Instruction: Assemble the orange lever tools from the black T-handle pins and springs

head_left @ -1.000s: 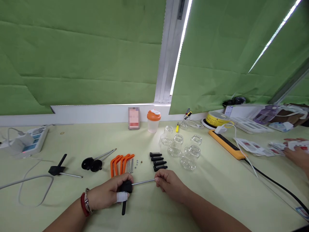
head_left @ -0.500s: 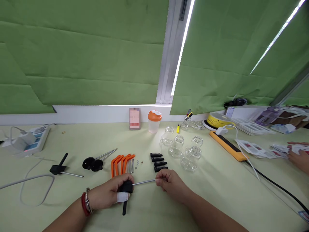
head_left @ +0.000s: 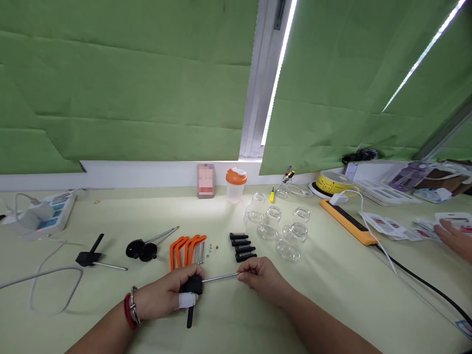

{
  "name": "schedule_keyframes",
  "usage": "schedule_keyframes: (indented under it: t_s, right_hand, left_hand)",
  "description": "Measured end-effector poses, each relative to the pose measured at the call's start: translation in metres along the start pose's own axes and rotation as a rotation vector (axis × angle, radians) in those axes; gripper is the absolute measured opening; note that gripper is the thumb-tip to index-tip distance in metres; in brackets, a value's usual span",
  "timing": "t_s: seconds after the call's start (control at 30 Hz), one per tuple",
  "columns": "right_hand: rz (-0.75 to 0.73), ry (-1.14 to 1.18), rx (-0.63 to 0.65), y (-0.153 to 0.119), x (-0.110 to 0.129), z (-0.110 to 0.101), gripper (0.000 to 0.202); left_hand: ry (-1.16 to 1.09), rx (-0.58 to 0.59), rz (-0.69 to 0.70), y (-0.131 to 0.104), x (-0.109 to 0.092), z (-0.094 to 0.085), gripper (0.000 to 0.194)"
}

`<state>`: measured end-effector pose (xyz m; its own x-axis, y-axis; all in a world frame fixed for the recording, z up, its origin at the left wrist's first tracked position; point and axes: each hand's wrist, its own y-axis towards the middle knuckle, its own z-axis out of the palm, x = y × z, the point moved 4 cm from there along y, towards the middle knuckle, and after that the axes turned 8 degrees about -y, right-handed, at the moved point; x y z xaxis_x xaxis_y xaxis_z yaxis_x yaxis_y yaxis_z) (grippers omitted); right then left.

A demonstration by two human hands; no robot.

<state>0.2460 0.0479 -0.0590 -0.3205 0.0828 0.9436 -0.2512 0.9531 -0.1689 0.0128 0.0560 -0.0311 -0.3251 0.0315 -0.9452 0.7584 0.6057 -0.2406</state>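
My left hand [head_left: 160,297], with white tape round one digit, is closed round a black plastic part [head_left: 193,285] near the table's front. A black arm sticks out of that part towards me, and a thin metal rod [head_left: 220,278] runs from it to the right. The fingertips of my right hand [head_left: 263,281] pinch the rod's far end; whether they hold a small piece there too is hidden. Just beyond my left hand lie several orange curved handles [head_left: 188,246], metal pins [head_left: 199,253] and tiny nuts [head_left: 210,250]. Black pieces with springs [head_left: 242,248] lie beyond my right hand.
Several upturned glass jars [head_left: 268,230] stand right of centre. At left lie a similar black part with rod [head_left: 89,258], two rodded black pieces [head_left: 142,250] and a white cable [head_left: 55,270]. An orange power strip [head_left: 348,223] and another person's hand [head_left: 457,241] are at right.
My hands and the rodded black part stay almost still. At the far right, the other person's hand has shifted over the white cards.
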Motion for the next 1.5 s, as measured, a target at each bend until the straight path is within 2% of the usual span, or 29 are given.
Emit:
schedule_keyframes:
  t_s: [0.5, 0.77, 1.1, 1.33, 1.5]
  right_hand:
    - [-0.008, -0.040, 0.045, -0.001, 0.000, 0.001, 0.012]
    - [-0.035, -0.096, 0.074, -0.005, 0.012, 0.001, 0.025]
    - [-0.042, -0.203, 0.076, -0.005, 0.010, 0.000, 0.031]
    - [-0.050, -0.116, 0.051, -0.002, 0.004, 0.003, 0.021]
    - [-0.052, -0.183, 0.049, -0.003, 0.006, 0.002, 0.023]
  left_hand:
    - [-0.011, 0.000, 0.009, 0.000, -0.002, 0.001, 0.022]
    - [-0.011, 0.004, 0.022, 0.000, 0.001, 0.000, 0.021]
    - [-0.036, 0.017, 0.020, 0.001, 0.002, -0.001, 0.022]
    - [-0.011, 0.010, 0.032, 0.001, 0.002, -0.001, 0.023]
    - [-0.015, 0.005, 0.016, 0.000, 0.000, 0.000, 0.024]
